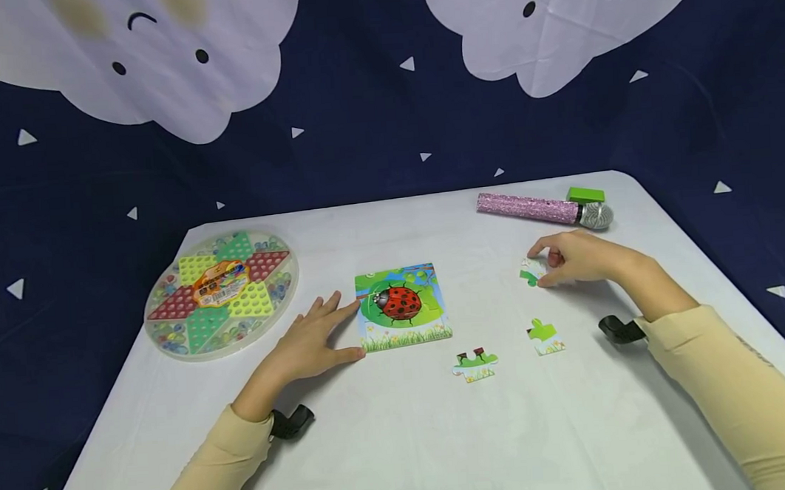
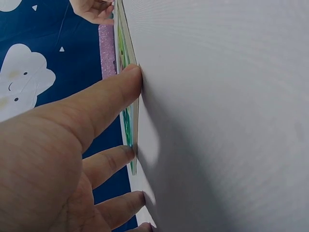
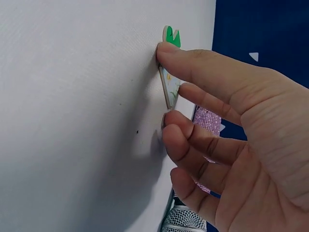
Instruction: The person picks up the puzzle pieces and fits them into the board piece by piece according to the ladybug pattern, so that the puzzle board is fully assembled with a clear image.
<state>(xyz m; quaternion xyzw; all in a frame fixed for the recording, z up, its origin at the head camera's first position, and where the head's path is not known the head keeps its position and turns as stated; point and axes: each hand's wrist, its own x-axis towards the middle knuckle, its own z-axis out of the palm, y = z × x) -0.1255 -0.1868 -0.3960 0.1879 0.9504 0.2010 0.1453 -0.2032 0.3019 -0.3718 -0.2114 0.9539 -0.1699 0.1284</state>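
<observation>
A square ladybug puzzle (image 1: 407,339) lies flat left of the table's middle. My left hand (image 1: 311,339) rests at its left side, fingers spread, with the thumb and a fingertip against the puzzle's edge. Farther right, my right hand (image 1: 576,257) pinches a puzzle piece (image 1: 529,273) between thumb and finger; in the right wrist view this piece (image 3: 170,84) shows green and pale flowered printing, close over the white cloth. Two loose pieces lie in front: one green and white with dark marks (image 1: 476,366), the other bright green with flowers (image 1: 547,337).
A round marble board game (image 1: 294,280) in a clear case stands at the left. At the back right lie a glittery pink microphone (image 1: 530,207) and a green block (image 1: 586,195). Behind the white table (image 1: 403,452) hangs a dark blue cloth with clouds.
</observation>
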